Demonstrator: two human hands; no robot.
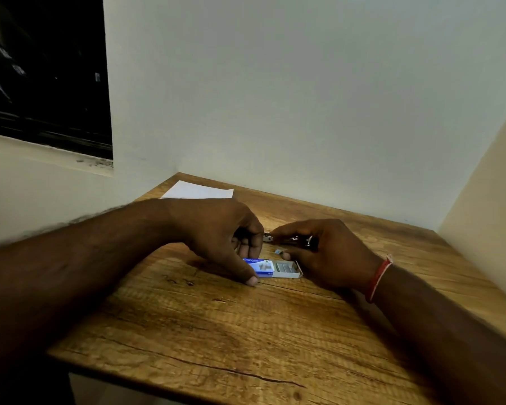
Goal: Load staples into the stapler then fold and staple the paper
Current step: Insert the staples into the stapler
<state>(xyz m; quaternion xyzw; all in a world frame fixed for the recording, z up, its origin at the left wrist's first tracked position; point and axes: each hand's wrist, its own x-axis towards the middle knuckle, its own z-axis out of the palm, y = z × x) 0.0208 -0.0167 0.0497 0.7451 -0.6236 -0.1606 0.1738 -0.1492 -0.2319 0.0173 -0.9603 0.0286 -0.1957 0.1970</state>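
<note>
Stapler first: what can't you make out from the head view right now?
- Stapler: mostly covered by the right hand; open or loaded, cannot tell.
- Left hand: curled fingers hide anything pinched.
- Staple box: strips too small to count.
- Paper: near edge behind the left wrist.

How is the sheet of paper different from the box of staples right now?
The paper is plain white and lies untouched at the table's far edge; the staple box is blue and white, near the middle, under the left hand. The paper lies flat and unfolded; the box is slid open. Both rest on the wooden table.
</note>
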